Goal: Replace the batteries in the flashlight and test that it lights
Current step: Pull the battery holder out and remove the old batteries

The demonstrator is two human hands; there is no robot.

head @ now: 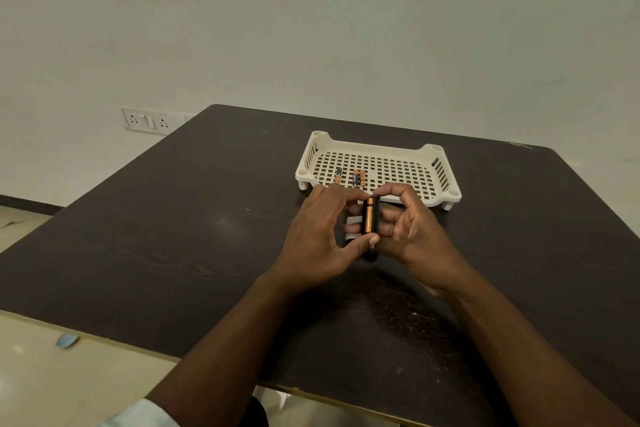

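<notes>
1. At the centre of the dark bench [173, 218], both hands meet over the wood, just near of a cream slotted tray [429, 152].
2. The left hand [318, 236] comes in from 7 o'clock; its forefinger and thumb pinch a copper-and-black battery [369, 217], forefinger on the top end, thumb on the bottom end.
3. The battery stands upright, its copper part uppermost in view, touching a black cylinder [376, 215] just to its 3 o'clock side.
4. The right hand [412, 229] comes in from 5 o'clock, its fingers curled round that black cylinder, which looks like the flashlight body or its battery holder; which of the two I cannot tell.
5. A dark rounded end [370, 256] shows below the two thumbs at 6 o'clock of the battery; whether it belongs to the cylinder is unclear.
6. Something white [353, 220] shows between the left hand's fingers, at 9 o'clock of the battery; too hidden to name.
7. In the tray, at 12 o'clock from the hands, lie loose batteries: one alone [338, 174] near the left wall, and a pair [358, 178] side by side just to its 3 o'clock.
8. On the wall at 10 o'clock of the bench sits a white socket plate [147, 120].
9. A pale sleeve [145, 414] shows at the bottom edge.
</notes>
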